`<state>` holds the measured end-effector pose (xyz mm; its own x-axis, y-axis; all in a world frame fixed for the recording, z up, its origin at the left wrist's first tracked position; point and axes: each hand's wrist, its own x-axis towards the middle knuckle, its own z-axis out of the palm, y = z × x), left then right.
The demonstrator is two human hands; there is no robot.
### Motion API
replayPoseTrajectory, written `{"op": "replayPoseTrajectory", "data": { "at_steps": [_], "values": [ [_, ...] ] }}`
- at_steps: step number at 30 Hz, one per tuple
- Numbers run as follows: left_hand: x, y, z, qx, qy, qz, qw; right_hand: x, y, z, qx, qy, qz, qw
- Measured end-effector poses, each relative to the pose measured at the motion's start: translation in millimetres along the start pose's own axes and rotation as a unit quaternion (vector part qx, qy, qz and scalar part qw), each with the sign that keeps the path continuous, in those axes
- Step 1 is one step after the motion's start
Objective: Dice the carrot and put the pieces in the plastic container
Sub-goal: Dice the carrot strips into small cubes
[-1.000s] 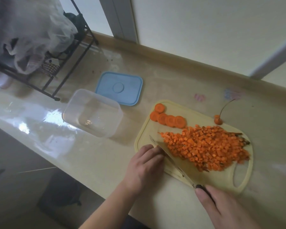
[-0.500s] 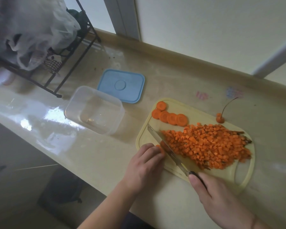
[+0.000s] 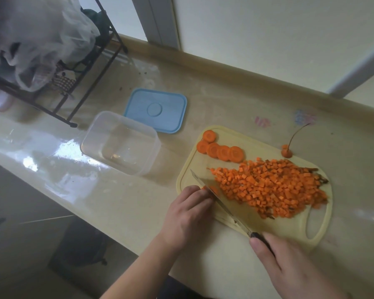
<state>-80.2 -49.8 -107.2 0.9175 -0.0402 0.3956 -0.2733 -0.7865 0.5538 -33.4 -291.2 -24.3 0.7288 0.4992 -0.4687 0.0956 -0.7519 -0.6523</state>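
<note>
The left hand (image 3: 188, 214) hides most of the carrot piece (image 3: 204, 187).

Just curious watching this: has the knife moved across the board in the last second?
Yes. The knife has slid away from the person along the cutting board, its tip nearing the carrot rounds.

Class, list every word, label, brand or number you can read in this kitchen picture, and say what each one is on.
None can be read.
Pink and blue marks on the countertop: too blurred to tell if they are text.
Blue lid: only a raised circle, no letters.
Patterned tag on the rack: no legible print.
</note>
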Motion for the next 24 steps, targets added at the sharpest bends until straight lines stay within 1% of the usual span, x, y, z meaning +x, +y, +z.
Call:
{"op": "replayPoseTrajectory", "data": {
  "at_steps": [4,8,10,13,15,18,21,24],
  "values": [
    [-1,2,0,-0.008,0.002,-0.004,1.0,7,-5,6,-0.024,0.002,-0.009,1.0],
    [-2,-2,1,-0.009,-0.008,-0.01,1.0,28,-14,12,-0.029,0.01,-0.047,0.998],
    [-2,-1,-1,-0.008,-0.006,-0.013,1.0,33,-15,14,-0.015,0.012,-0.057,0.998],
    [-2,4,-3,-0.006,0.011,-0.013,1.0,30,-13,12,0.037,0.019,-0.046,0.998],
    [0,6,-5,0.002,0.016,-0.012,1.0,24,-12,9,0.051,0.015,-0.049,0.997],
    [-4,2,-6,0.013,0.012,-0.006,1.0,18,-12,8,0.046,0.004,-0.066,0.997],
    [-8,-1,-6,0.013,-0.009,-0.024,1.0,13,-11,8,0.031,0.006,-0.068,0.997],
    [-7,0,-7,0.001,-0.012,-0.03,0.999,8,-8,9,0.015,0.01,-0.064,0.998]
  ]
}}
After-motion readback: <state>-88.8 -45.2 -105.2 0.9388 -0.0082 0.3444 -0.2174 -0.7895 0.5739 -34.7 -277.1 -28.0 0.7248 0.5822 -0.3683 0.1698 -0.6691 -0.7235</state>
